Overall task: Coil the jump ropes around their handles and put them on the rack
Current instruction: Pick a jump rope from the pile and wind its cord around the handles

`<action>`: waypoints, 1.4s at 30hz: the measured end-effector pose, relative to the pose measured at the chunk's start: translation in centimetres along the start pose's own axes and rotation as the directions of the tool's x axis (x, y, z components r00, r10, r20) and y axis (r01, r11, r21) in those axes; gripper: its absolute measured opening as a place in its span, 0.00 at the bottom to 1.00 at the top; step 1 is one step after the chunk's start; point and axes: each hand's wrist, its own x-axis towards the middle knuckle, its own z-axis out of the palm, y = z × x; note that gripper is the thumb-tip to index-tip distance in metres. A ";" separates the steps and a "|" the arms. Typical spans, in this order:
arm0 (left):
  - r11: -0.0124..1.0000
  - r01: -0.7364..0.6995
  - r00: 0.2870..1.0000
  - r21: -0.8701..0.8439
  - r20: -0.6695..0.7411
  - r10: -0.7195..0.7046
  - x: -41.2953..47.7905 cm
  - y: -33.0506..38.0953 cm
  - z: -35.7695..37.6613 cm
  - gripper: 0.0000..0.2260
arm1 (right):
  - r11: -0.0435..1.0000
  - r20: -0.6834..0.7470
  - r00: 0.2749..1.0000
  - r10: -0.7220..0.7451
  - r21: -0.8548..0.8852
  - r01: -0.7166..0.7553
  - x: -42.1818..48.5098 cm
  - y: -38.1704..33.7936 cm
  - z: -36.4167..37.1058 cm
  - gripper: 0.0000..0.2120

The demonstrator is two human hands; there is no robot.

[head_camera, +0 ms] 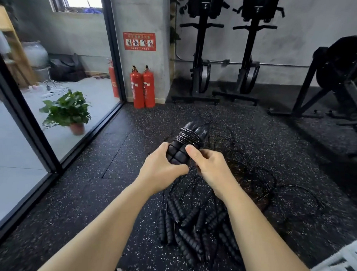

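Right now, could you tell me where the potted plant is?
In the head view, the potted plant stands at left behind the glass wall, left of the fire extinguishers.

Two red fire extinguishers (pixel 137 88) are standing against the pillar (pixel 142 15) under a red sign (pixel 139 41), a potted plant (pixel 68 110) is sitting behind the glass (pixel 85 49), and gym machines (pixel 199 54) are lining the back wall (pixel 300 48).

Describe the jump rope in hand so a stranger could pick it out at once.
On the speckled black floor lies a pile of loose jump ropes. Just above it, the left hand and right hand hold one pair of black handles. Only this pair is bound together by tight cord coils.
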 end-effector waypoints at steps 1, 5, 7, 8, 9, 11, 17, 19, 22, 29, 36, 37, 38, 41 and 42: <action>1.000 0.005 1.000 -0.024 0.003 -0.005 0.9 -0.7 0.3 0.18 | 1.000 0.003 1.000 0.012 -0.007 -0.012 0.9 0.6 0.1 0.16; 0.995 0.020 0.999 -0.099 -0.047 -0.025 3.6 -2.9 1.5 0.12 | 0.997 0.019 0.997 0.080 -0.007 -0.080 3.8 3.4 0.7 0.23; 0.991 0.048 0.997 -0.126 -0.060 -0.056 4.9 -4.2 2.2 0.12 | 0.990 0.046 0.989 0.139 0.004 -0.139 4.9 5.3 1.2 0.23; 0.989 0.067 0.996 -0.133 -0.056 -0.075 5.3 -5.0 2.6 0.12 | 0.987 0.040 0.986 0.161 -0.021 -0.161 5.2 6.4 1.5 0.25; 0.987 0.082 0.995 -0.135 -0.051 -0.089 5.6 -5.7 2.9 0.12 | 0.982 0.023 0.984 0.175 -0.071 -0.173 5.4 7.5 1.8 0.26; 0.987 0.096 0.993 -0.127 -0.053 -0.103 5.7 -7.2 3.5 0.12 | 0.962 -0.029 0.983 0.182 -0.204 -0.184 5.8 9.6 2.0 0.29; 0.989 0.130 0.986 -0.076 -0.096 -0.137 7.6 -9.4 2.5 0.14 | 0.701 -0.083 0.993 0.081 -0.703 -0.116 6.5 9.7 0.5 0.27; 0.988 0.155 0.980 -0.001 -0.125 -0.154 8.2 -9.7 1.8 0.16 | 0.636 -0.049 0.999 0.024 -0.770 -0.053 6.1 9.1 0.3 0.26; 0.973 0.187 0.978 0.138 -0.124 -0.170 7.9 -10.0 1.1 0.18 | 0.572 0.050 0.997 -0.051 -0.817 0.070 4.9 7.9 0.5 0.26; 0.837 0.042 0.999 0.546 -0.005 -0.047 6.4 -9.0 2.4 0.16 | 0.482 0.225 0.942 -0.250 -0.814 0.323 3.4 6.3 -0.2 0.24; 0.513 -0.535 0.845 0.672 0.414 0.339 4.3 -7.1 5.0 0.24 | 0.375 0.218 0.915 -0.340 -0.861 0.344 4.7 6.9 -1.9 0.31; 0.513 -0.596 0.803 0.618 0.443 0.399 4.2 -7.1 5.1 0.23 | 0.398 0.207 0.928 -0.308 -0.859 0.324 4.8 6.8 -2.3 0.32; 0.509 -0.656 0.754 0.557 0.471 0.457 4.1 -7.1 5.3 0.22 | 0.423 0.195 0.939 -0.281 -0.854 0.304 5.0 6.9 -2.7 0.32; 0.449 -0.768 0.640 0.457 0.503 0.581 3.8 -7.4 5.6 0.22 | 0.546 0.182 0.966 -0.181 -0.798 0.253 5.2 7.1 -3.6 0.32; 0.460 -0.774 0.633 0.435 0.500 0.591 3.8 -7.4 5.6 0.23 | 0.623 0.193 0.973 -0.124 -0.748 0.228 5.2 7.3 -4.0 0.32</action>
